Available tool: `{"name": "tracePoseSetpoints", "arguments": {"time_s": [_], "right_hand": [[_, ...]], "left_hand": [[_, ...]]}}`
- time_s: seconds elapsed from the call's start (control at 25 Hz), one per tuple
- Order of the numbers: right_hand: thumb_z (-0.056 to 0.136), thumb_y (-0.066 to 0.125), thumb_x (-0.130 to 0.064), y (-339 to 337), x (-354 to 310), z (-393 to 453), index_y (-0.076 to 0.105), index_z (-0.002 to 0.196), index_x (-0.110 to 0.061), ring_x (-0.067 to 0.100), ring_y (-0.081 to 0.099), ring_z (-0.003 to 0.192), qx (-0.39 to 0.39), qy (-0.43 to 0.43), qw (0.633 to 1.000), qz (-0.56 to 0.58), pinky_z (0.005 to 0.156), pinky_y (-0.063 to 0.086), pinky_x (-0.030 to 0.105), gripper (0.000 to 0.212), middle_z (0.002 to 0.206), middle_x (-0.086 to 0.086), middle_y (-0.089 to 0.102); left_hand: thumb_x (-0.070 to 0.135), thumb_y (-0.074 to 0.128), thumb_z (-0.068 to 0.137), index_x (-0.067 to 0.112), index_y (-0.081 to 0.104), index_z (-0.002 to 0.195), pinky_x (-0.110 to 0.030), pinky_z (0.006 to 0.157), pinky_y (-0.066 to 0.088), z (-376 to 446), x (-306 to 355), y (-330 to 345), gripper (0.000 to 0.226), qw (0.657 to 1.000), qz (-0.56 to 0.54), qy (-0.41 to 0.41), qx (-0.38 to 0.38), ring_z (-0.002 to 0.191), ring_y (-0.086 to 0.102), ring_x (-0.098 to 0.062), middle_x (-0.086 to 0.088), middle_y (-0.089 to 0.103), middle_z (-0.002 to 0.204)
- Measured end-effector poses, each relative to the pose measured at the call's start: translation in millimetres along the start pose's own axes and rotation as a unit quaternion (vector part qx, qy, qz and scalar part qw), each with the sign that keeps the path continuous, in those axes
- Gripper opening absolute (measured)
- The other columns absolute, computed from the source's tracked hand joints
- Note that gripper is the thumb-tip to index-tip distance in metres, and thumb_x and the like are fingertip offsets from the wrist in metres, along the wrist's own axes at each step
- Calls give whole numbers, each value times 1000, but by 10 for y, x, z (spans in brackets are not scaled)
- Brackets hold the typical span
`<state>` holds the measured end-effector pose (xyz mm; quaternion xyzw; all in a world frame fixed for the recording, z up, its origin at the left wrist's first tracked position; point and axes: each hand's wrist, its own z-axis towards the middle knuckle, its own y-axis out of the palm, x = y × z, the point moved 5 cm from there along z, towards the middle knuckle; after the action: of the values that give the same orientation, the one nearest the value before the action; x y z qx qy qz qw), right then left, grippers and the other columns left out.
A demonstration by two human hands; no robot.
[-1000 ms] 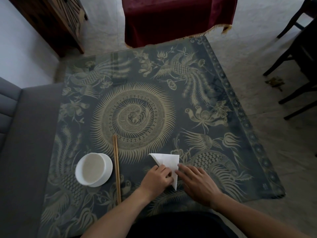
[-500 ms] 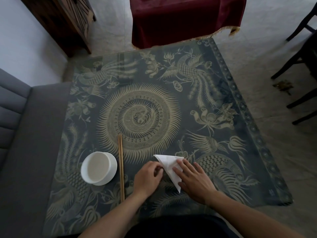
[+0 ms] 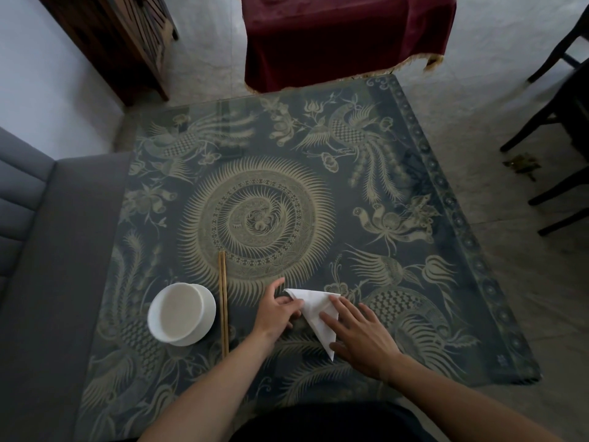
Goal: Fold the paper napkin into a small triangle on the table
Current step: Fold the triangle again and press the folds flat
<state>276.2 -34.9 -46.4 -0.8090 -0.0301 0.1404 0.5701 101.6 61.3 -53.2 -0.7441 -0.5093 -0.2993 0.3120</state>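
Note:
A white paper napkin (image 3: 314, 306), folded into a narrow triangle, lies flat near the front of the patterned table (image 3: 382, 186), one tip pointing toward me. My left hand (image 3: 276, 312) rests at its left edge, fingertips pinching the napkin's upper left part. My right hand (image 3: 360, 338) lies flat with spread fingers on the napkin's right side, covering part of it.
A white bowl (image 3: 181, 314) stands to the left of my hands, with a pair of wooden chopsticks (image 3: 223, 301) lying beside it. A grey sofa (image 3: 47, 250) borders the table's left side. A dark red cloth (image 3: 344, 36) hangs beyond the far edge; dark chairs (image 3: 561, 116) stand right.
My left hand has slid left off the napkin's middle to its left edge. My right hand has spread flatter over the right side. The napkin's near tip shows more.

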Motion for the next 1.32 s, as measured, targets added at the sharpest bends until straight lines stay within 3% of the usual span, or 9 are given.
{"name": "tracePoseSetpoints", "arguments": {"time_s": [0.16, 0.28, 0.4, 0.48, 0.56, 0.64, 0.68, 0.88, 1.32], "right_hand": [[93, 48, -50, 15, 15, 9, 25, 150, -28, 27, 7, 147, -9, -4, 1000, 0, 114, 20, 51, 65, 162, 13, 5], [94, 43, -51, 15, 18, 23, 20, 150, -30, 25, 2, 148, -12, -3, 1000, -2, 114, 17, 49, 64, 162, 11, -1], [94, 44, -50, -22, 9, 31, 24, 149, -29, 26, 6, 147, -9, -3, 1000, 2, 113, 20, 49, 63, 162, 12, 3], [94, 45, -50, -30, 5, 31, 24, 149, -29, 26, 7, 147, -13, -4, 1000, 2, 113, 20, 49, 63, 162, 12, 3], [94, 46, -50, -29, 11, 32, 22, 150, -28, 28, 8, 147, -12, 0, 1000, 3, 113, 20, 49, 65, 162, 12, 3], [96, 43, -51, -1, 28, 30, 10, 154, -25, 30, 1, 147, -17, 12, 1000, 10, 115, 15, 48, 71, 162, 11, -3], [97, 38, -52, 18, 38, 25, 2, 154, -23, 30, -4, 147, -19, 15, 1000, 13, 117, 11, 46, 74, 162, 10, -8], [98, 27, -55, 44, 55, -2, -6, 153, -26, 29, -15, 146, -18, 11, 1000, 11, 117, 4, 44, 71, 159, 9, -17], [97, 34, -56, 80, 45, 1, 5, 152, -36, 30, -20, 144, -35, 15, 999, 4, 117, -1, 45, 65, 158, 11, -22]], "left_hand": [[16, 75, 81, 33, 38, 138, -26, 51, 46, 36, 40, -46, 70, 998, -58, -28, -18, 64, 66, -14, 0, 76, 95], [17, 72, 84, 36, 41, 132, -28, 52, 47, 65, 47, -222, 61, 995, -87, -44, 29, 68, 68, -16, 2, 73, 102], [14, 61, 90, 30, 51, 123, -37, 71, 52, -3, 146, -402, 38, 986, 60, 47, 150, 91, 68, -24, 3, 68, 105], [14, 56, 91, 20, 55, 126, -39, 89, 49, -139, 293, -251, 35, 903, 307, 262, 149, 109, 59, -20, 1, 63, 117], [27, 47, 97, 16, 46, 139, -43, 108, 38, -317, 245, 191, 44, 767, 479, 426, 8, 131, 43, -17, -2, 51, 140], [40, 33, 101, 13, 29, 151, -47, 119, 16, -399, 48, 506, 56, 676, 573, 455, -88, 146, 19, -20, -5, 28, 158], [44, 28, 102, 12, 19, 153, -47, 120, 6, -394, -24, 581, 61, 660, 601, 439, -103, 149, 7, -20, -6, 16, 161], [57, 11, 99, 14, -12, 152, -43, 116, -18, -307, -134, 579, 72, 659, 661, 334, -137, 143, -26, -13, -1, -16, 161], [61, -6, 93, 15, -18, 150, -52, 112, -20, -76, -149, -41, 74, 664, 706, 234, -69, 142, -29, -15, 1, -26, 157]]}}
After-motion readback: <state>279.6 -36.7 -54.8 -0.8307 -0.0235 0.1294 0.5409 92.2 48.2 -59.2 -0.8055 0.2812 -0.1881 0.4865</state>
